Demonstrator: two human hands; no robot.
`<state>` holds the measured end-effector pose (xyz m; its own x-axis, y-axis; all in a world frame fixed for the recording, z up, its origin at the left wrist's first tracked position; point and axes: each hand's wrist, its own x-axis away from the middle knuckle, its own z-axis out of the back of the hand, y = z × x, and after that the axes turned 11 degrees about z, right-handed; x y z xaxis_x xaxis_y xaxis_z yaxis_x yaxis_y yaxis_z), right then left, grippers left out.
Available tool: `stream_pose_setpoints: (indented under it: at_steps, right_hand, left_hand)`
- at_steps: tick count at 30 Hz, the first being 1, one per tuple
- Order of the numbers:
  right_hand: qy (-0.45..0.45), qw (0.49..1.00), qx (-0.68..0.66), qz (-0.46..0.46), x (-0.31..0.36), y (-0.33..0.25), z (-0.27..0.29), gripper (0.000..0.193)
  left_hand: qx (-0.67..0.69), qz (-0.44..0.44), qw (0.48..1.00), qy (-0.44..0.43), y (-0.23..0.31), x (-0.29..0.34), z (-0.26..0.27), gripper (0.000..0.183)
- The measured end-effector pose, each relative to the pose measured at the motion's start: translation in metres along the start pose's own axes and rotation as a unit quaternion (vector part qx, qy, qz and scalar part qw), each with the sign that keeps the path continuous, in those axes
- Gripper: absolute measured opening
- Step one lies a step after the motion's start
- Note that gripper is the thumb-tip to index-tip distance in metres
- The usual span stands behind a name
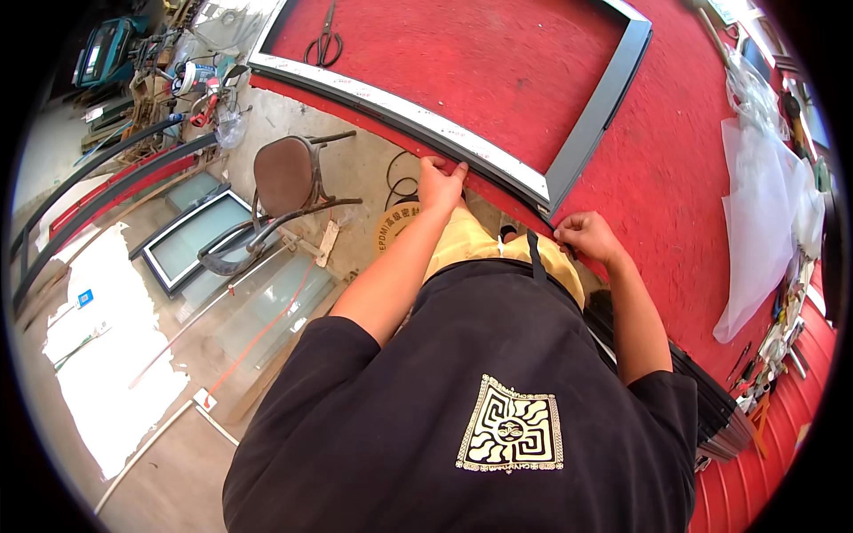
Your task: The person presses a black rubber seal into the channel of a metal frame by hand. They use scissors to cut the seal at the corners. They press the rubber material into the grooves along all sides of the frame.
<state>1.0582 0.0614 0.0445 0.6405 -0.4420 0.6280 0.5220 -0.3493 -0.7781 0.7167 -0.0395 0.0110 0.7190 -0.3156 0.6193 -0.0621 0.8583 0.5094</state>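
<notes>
A grey metal window frame (pixel 582 133) with a white inner face lies on the red-topped table (pixel 498 67), one long side along the near edge. My left hand (pixel 442 185) is at the middle of that side, thumb and fingers closed against its dark outer edge; what they pinch is hidden. Just off the frame's near right corner, my right hand (pixel 590 237) is closed in a pinch on a thin black strip (pixel 569 252), of which only a short piece shows. Black-handled scissors (pixel 323 46) rest on the table inside the frame, at its far left.
A brown-backed chair (pixel 284 173) stands left of the table, near a smaller framed pane (pixel 197 240) and glass sheets on the floor. A black cable-like loop (pixel 400 182) hangs or lies below the table edge. Clear plastic sheeting (pixel 755 204) covers part of the right side.
</notes>
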Motion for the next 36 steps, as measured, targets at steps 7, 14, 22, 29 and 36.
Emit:
stream_pose_setpoints:
  at_steps: [7, 14, 22, 29, 36]
  right_hand:
    - [-0.003, 1.0, -0.013, 0.001, 0.0, -0.001, 0.002, 0.02]
    - [-0.006, 1.0, 0.006, 0.003, -0.004, 0.004, 0.002, 0.019]
    - [0.0, 1.0, -0.005, 0.006, -0.001, 0.004, 0.0, 0.019]
    - [-0.001, 1.0, -0.004, -0.001, -0.001, 0.006, 0.001, 0.018]
    - [-0.003, 1.0, 0.003, 0.002, -0.002, 0.002, 0.001, 0.017]
  left_hand:
    - [-0.005, 0.001, 1.0, 0.012, 0.002, 0.007, -0.003, 0.057]
    - [-0.015, -0.041, 0.999, 0.019, 0.008, 0.037, -0.016, 0.073]
    - [0.009, -0.032, 0.999, 0.001, -0.004, 0.032, -0.025, 0.083]
    - [-0.028, -0.031, 0.999, 0.022, 0.007, 0.051, -0.028, 0.09]
    - [-0.02, -0.032, 0.999, 0.033, 0.011, 0.072, -0.034, 0.104]
